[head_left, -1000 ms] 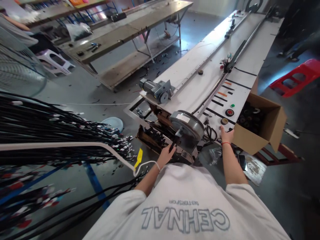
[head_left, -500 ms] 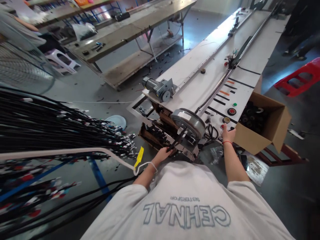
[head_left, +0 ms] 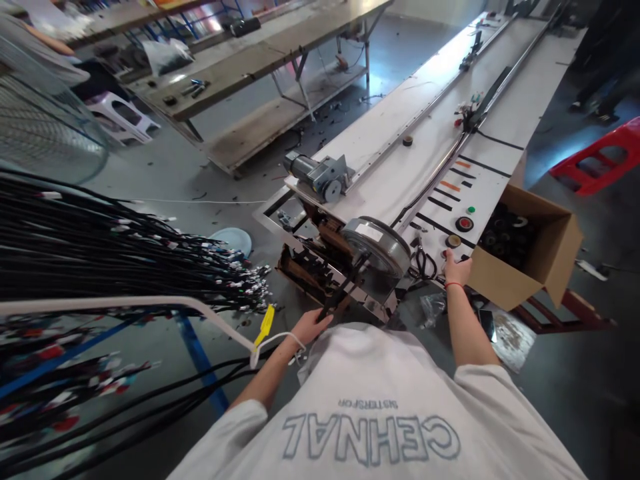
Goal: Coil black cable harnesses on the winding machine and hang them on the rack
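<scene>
Head view looks down over a white shirt at the end of a long bench. Left hand is closed on the near end of a black cable, which runs up and away from the grip to the grey motor at the bench end. Right hand rests on the bench edge, to the right of the motor; its fingers lie flat against the panel just below the round buttons, so it clamps nothing. By my judgement the step in hand is drawing the cable out from the motor, with the right hand bracing. A next move would call for a steady pull along the cable's line, keeping it clear of the metal frame below the motor, where it could snag.

1 cardboard box sits just right of the right hand, open at the top, holding dark round parts, likely tape rolls or rings; I cannot tell which. Left of the left hand, a rack carries a dense bundle of black wires with small connectors at their ends.
</scene>
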Demonstrator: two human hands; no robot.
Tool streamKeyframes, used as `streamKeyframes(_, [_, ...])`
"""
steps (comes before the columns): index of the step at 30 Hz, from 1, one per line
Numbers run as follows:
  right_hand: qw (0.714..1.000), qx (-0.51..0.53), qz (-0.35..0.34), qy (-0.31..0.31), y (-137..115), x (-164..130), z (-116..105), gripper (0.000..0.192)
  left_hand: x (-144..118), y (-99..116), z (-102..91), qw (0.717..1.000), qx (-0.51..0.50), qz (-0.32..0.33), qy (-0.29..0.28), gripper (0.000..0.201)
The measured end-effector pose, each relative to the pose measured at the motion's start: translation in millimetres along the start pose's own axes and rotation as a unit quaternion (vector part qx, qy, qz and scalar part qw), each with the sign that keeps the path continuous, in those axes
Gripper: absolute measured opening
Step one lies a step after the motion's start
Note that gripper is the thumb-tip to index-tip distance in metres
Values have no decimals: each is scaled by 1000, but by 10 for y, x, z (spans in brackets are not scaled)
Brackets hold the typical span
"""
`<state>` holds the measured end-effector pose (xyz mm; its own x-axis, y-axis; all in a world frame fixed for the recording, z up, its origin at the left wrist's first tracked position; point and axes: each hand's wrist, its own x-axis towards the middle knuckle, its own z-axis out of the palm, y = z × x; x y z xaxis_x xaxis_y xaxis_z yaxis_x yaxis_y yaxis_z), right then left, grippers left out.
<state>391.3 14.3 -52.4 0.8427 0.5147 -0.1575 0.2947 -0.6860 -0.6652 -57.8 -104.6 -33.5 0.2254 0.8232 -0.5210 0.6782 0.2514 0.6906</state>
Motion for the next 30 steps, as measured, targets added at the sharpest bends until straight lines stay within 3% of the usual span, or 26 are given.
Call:
streamKeyframes(5, [1000, 9, 1, -3, -3, -10, -9, 74, 71, 274, 21, 999, -36, -8, 33, 45])
streamKeyframes(21, [1000, 22, 1, 11, 29, 5, 13, 75, 623, 837, 188, 993, -15, 79, 82, 32])
streamKeyframes(26, [1000, 12, -7, 16, 29, -19, 20, 76, 748, 859, 216, 993, -13, 63, 94, 26])
streamKeyframes(30, [1000, 7, -2, 18, 7, -41, 4, 78, 730, 629, 257, 997, -2, 57, 51, 28])
